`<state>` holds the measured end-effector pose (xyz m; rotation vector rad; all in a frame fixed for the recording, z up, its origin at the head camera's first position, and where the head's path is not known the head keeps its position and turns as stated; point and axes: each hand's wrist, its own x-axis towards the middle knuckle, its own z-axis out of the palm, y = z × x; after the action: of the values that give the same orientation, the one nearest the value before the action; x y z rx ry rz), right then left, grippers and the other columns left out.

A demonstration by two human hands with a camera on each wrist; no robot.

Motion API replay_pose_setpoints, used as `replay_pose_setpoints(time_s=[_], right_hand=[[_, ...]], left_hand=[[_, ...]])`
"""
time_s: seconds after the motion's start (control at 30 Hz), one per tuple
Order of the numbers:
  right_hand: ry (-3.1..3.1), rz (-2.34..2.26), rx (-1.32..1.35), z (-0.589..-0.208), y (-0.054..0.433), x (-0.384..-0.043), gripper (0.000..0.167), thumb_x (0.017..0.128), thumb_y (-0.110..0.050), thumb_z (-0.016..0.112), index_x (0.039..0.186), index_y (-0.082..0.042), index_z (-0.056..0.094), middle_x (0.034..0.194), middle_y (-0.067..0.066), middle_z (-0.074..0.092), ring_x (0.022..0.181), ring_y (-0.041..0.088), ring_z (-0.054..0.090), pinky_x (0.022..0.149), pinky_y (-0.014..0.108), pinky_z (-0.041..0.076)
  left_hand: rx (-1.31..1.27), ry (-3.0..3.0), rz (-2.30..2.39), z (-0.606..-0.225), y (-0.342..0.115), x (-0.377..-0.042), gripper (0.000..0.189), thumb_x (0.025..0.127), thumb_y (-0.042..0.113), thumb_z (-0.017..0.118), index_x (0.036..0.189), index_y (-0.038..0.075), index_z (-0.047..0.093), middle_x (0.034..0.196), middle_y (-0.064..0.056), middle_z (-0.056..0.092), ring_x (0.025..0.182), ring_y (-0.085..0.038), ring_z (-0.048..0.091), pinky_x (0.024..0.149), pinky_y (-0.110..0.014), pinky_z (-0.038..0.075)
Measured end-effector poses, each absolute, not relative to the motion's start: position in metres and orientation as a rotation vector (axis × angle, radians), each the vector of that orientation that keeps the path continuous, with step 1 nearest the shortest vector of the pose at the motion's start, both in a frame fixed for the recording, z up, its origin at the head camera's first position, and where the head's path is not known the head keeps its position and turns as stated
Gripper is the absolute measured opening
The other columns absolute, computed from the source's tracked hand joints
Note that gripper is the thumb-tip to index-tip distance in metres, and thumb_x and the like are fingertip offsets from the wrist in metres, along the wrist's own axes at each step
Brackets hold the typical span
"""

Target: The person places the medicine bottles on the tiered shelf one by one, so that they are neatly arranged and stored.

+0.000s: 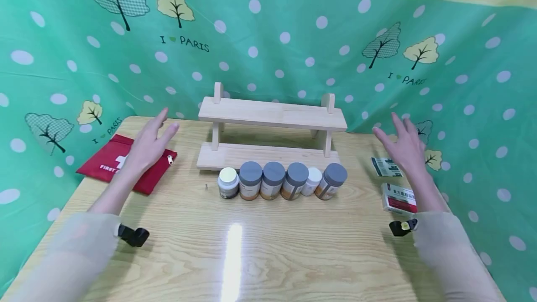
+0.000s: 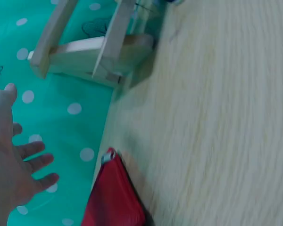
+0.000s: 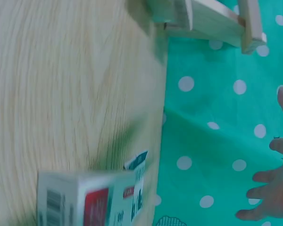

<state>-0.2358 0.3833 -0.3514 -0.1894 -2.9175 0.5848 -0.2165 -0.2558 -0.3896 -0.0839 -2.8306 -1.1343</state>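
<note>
My left hand (image 1: 148, 146) hovers above a red first aid pouch (image 1: 147, 177), its fingers spread and holding nothing. On the other side, my right hand (image 1: 404, 148) is raised over a medicine box (image 1: 399, 198) and a flat blister pack or card (image 1: 387, 167), also with fingers apart and nothing held. Between the hands stands a two-tier wooden shelf (image 1: 272, 113). A row of bottles lines its front: several grey-capped bottles (image 1: 273, 181), a white-capped bottle (image 1: 312, 181) and a cream-capped dark bottle (image 1: 228, 183). The pouch's zipper end (image 2: 108, 157) shows in the left wrist view.
A light wood table (image 1: 319, 246) carries everything. Green dotted cloth (image 1: 268, 36) hangs behind and along both sides. Black wrist cameras (image 1: 133, 236) are strapped at both cuffs. A bright light reflection lies on the table's front middle.
</note>
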Motion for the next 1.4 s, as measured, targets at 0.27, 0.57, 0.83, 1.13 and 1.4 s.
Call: replay_pose_setpoints(time_s=[0.27,0.57,0.83,1.13,1.4], right_hand=[[-2.779,0.892,-0.235,-0.356,0.37,-0.227,0.085,0.098,-0.073,0.044,0.166,-0.032,0.014,0.174,0.016,0.007,0.158,0.05,0.01,0.117,0.081,0.014],[-2.674,1.257,-0.251,-0.358,0.351,-0.214,0.081,0.098,-0.073,0.043,0.165,-0.034,0.02,0.173,0.012,0.019,0.159,0.04,0.019,0.123,0.072,0.02],[-2.592,1.421,-0.156,-0.362,0.336,-0.205,0.071,0.104,-0.062,0.043,0.164,-0.027,0.029,0.168,0.016,0.032,0.153,0.042,0.032,0.122,0.066,0.03],[-2.574,1.52,0.071,-0.367,0.326,-0.202,0.058,0.108,-0.05,0.043,0.156,-0.017,0.044,0.137,0.012,0.062,0.125,0.014,0.062,0.109,0.035,0.053],[-2.675,1.581,0.403,-0.372,0.325,-0.202,0.045,0.112,-0.028,0.041,0.155,-0.016,0.046,0.14,0.02,0.06,0.124,0.013,0.065,0.101,0.02,0.055]], left_hand=[[-0.004,-2.72,-1.463,-0.387,-0.227,-0.221,0.079,0.104,0.067,0.033,0.167,0.025,0.013,0.161,-0.025,0.038,0.145,-0.047,0.042,0.114,-0.069,0.038],[0.005,-2.702,-1.727,-0.403,-0.213,-0.22,0.08,0.104,0.067,0.033,0.163,0.013,0.03,0.155,-0.022,0.049,0.138,-0.042,0.052,0.116,-0.059,0.043],[0.011,-2.761,-1.89,-0.417,-0.204,-0.219,0.084,0.104,0.067,0.035,0.164,0.009,0.025,0.161,-0.023,0.041,0.145,-0.044,0.044,0.121,-0.058,0.037],[-0.017,-2.842,-1.864,-0.427,-0.2,-0.214,0.084,0.103,0.066,0.039,0.165,0.01,0.025,0.167,-0.022,0.03,0.15,-0.044,0.038,0.124,-0.059,0.031],[-0.066,-2.941,-1.767,-0.435,-0.207,-0.207,0.086,0.1,0.063,0.051,0.167,0.02,0.018,0.172,-0.017,0.02,0.159,-0.042,0.018,0.127,-0.065,0.019]])
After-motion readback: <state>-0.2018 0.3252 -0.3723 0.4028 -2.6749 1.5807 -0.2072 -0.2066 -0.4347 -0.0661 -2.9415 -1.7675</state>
